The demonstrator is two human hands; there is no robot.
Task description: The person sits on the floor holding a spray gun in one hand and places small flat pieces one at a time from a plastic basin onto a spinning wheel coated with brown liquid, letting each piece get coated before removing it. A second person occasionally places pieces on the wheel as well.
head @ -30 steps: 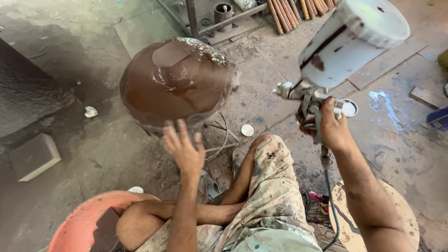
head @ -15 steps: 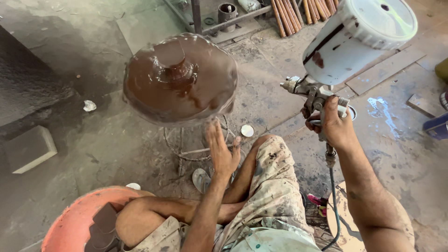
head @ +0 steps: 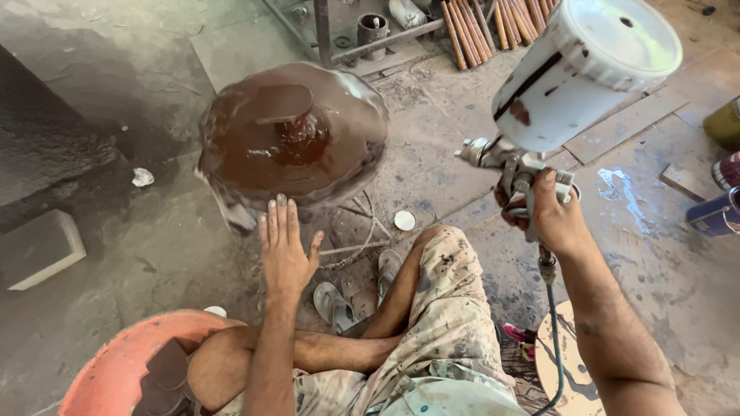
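A round, glossy brown wet-painted piece point(head: 297, 139) sits on a wire stand ahead of me, blurred as if spinning. My left hand point(head: 285, 246) is flat and spread, fingertips at the piece's near rim. My right hand point(head: 547, 216) grips the handle of a metal spray gun point(head: 501, 158) with a large white paint cup point(head: 586, 69) on top, nozzle pointing left toward the piece. An air hose point(head: 556, 347) hangs from the gun's handle.
My crossed legs in paint-spattered shorts point(head: 432, 331) and sandals point(head: 339, 304) lie below the stand. An orange tub point(head: 116, 370) is at lower left, a grey block point(head: 38, 246) at left, wooden sticks point(head: 493, 23) and cans point(head: 717, 212) at the back and right.
The brown piece has turned on its stand. My left hand has shifted along its near rim and now lies flat at the edge. The spray gun has stayed raised at the right.
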